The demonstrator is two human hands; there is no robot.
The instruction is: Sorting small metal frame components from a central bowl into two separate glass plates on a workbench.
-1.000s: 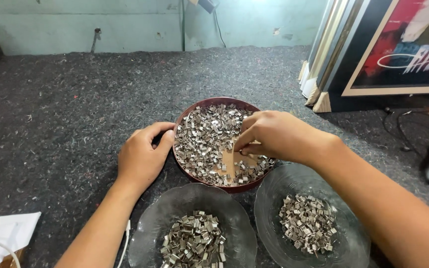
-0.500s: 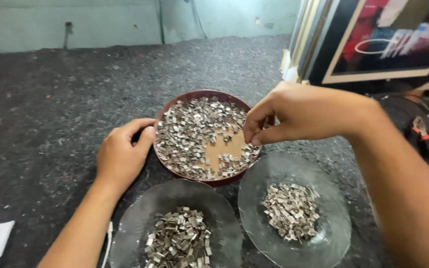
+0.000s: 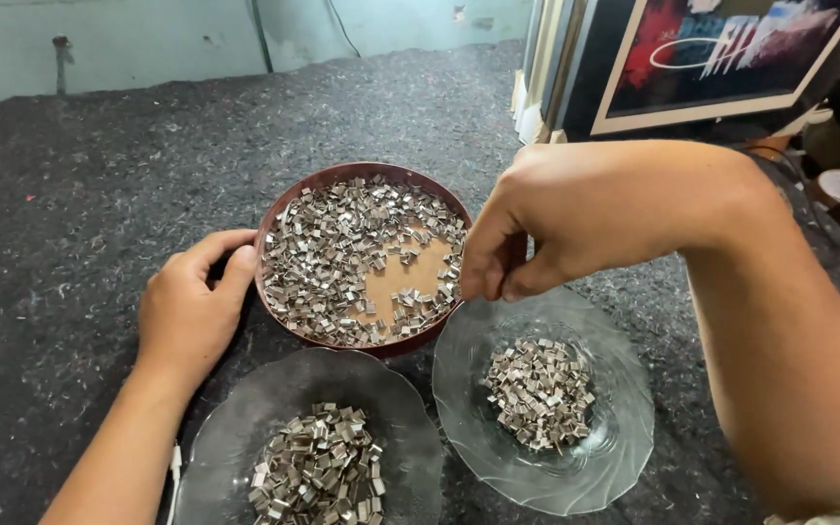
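Grey felt holds one brown tray [image 3: 289, 209], two glass dishes [image 3: 624, 437].

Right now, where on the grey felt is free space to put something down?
Free: the wide grey felt left of the brown tray, and the strip between tray and back wall. Crowded: near side, where two glass dishes sit against the tray; right, framed pictures.

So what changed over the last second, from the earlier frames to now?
The right hand lifted out of the red-brown tray, where it had been picking among the metal clips, and moved toward the person, fingers pinched together above the near rim of the right glass dish. Whether it holds a clip cannot be seen. The left hand stayed on the tray's left rim; tray and both dishes did not move.
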